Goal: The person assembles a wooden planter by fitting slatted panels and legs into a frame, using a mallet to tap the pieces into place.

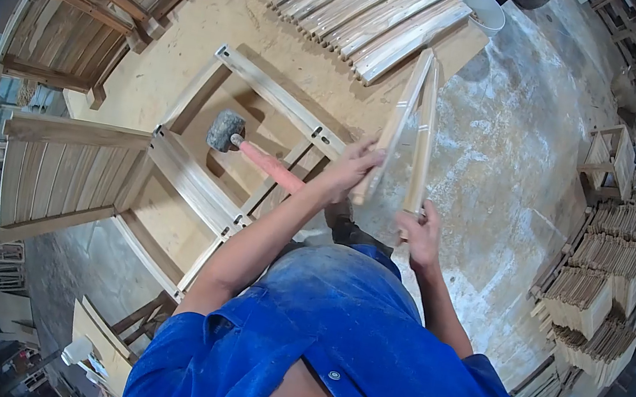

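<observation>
Head view: two slim wooden slats at centre-right of the frame, upper ends close together, spreading apart downward in a narrow inverted V. Left slat [404,109] is pale, straight-edged, tilted, with a light streak along its length; right slat [424,149] is yellower, slightly bowed, nearly upright in the frame. Left hand [356,168] is partly closed, fingers on the lower part of the left slat. Right hand [421,235] has its fingers curled in at the bottom end of the right slat; exact finger contact is blurred. Left of the hands, a pale timber frame [192,181] with square-cut rails and dark slots near the joints. Mallet [225,131] lies over it: dark, scuffed cylindrical head, pink-red handle running under the left forearm from the camera's side. Slatted panel [72,176] joins the frame at left, vertical boards in mixed browns. Row of milled slats [356,9] at upper centre, laid side by side on a tan board surface [185,36], white bucket [483,10] just beside. Darker slatted assemblies [98,14] at upper left. Mottled grey concrete floor [509,146] at right, stacked wooden pieces [597,272] beyond. Dusty blue shirt [343,352] fills bottom centre.
</observation>
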A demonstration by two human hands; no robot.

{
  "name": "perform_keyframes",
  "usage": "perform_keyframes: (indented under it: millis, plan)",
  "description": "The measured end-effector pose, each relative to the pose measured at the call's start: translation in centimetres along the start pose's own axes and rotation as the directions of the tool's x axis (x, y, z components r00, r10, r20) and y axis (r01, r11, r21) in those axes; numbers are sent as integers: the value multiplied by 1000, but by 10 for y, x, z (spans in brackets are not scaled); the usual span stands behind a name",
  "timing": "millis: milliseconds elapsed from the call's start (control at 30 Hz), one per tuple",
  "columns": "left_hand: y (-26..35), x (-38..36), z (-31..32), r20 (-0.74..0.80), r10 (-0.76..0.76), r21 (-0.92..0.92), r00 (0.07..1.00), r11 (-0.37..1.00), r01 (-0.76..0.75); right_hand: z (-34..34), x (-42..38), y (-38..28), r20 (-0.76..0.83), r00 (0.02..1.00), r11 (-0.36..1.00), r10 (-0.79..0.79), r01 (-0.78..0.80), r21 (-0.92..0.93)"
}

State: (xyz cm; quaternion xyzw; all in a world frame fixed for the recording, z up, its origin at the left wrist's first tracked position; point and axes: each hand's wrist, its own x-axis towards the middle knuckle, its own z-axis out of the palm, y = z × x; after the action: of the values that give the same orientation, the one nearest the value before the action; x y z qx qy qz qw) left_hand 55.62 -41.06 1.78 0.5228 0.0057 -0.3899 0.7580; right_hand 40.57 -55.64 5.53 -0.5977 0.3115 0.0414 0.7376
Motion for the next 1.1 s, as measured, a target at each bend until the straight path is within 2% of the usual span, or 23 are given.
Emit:
perform_keyframes:
  millis: [67,133,167,233,367,400,433,467,533,567,633,667,733,800,833,867,900,933,967,1000,1033,1067,1100]
  plan:
    - [35,-40,-9,-28,-45,-63,999,997,43,-36,7,16,-50,999,998,-4,0,-66]
    - [60,-75,-23,165,-6,-500,986,861,90,-65,14,29,-33,999,997,12,-14,-70]
    - [74,-91,-20,161,-3,-502,987,861,85,-60,13,23,-28,1000,997,12,-14,-72]
    - [108,-121,-7,32,90,-563,995,825,-57,-42,8,3,-226,972,993,69,-45,107]
    - [153,-131,13,-204,187,-559,961,784,-271,-55,13,3,-80,991,993,110,-105,59]
    - [149,-118,-1,-168,376,-305,911,859,-411,-60,14,7,-11,977,934,212,-199,295]
    - [146,-105,-15,-82,537,-33,840,840,-541,-61,16,10,80,952,811,295,-294,505]
    - [142,-89,-26,-92,551,-35,829,830,-556,-60,17,12,50,950,827,307,-293,479]
    - [135,-57,-44,-158,649,631,745,646,-429,-56,23,20,51,949,842,310,-299,448]
    - [135,-46,-52,-174,661,626,730,646,-436,-54,25,20,45,947,849,319,-307,429]
    - [138,-42,-65,12,797,845,604,314,-432,-41,13,9,153,964,838,219,-266,477]
    - [136,-50,-68,-23,815,852,579,319,-415,-32,8,3,255,960,802,119,-244,545]
    - [144,-92,-74,-248,750,594,613,618,-515,-28,6,1,264,965,750,11,-182,635]
    - [149,-161,-104,-323,820,693,472,545,-472,-13,3,7,29,999,879,-33,15,476]
    - [155,-201,-115,-306,870,766,387,466,-443,-18,-2,13,44,949,943,-311,314,-106]
    - [167,-257,-122,-344,892,806,294,441,-395,-1,-2,10,88,901,884,-426,435,-173]
    - [163,-298,-152,-196,978,936,77,210,-283,17,-2,6,131,836,804,-533,548,-229]
    - [155,-330,-182,-227,972,968,-66,218,-121,41,-12,-13,42,894,885,-447,435,169]
    - [158,-377,-181,-494,861,866,-121,475,-154,46,-8,-26,39,798,799,-601,601,6]
    - [154,-415,-202,-403,880,915,-252,392,-96,51,-4,-44,13,762,761,-647,647,-55]
    - [147,-450,-226,-386,863,904,-326,425,55,58,0,-62,-14,723,719,-691,685,-120]
    - [139,-474,-248,-359,846,867,-394,459,195,72,-1,-84,-82,766,770,-638,632,-85]
    - [133,-488,-263,-366,840,862,-400,468,195,83,3,-97,-61,720,722,-691,684,-105]
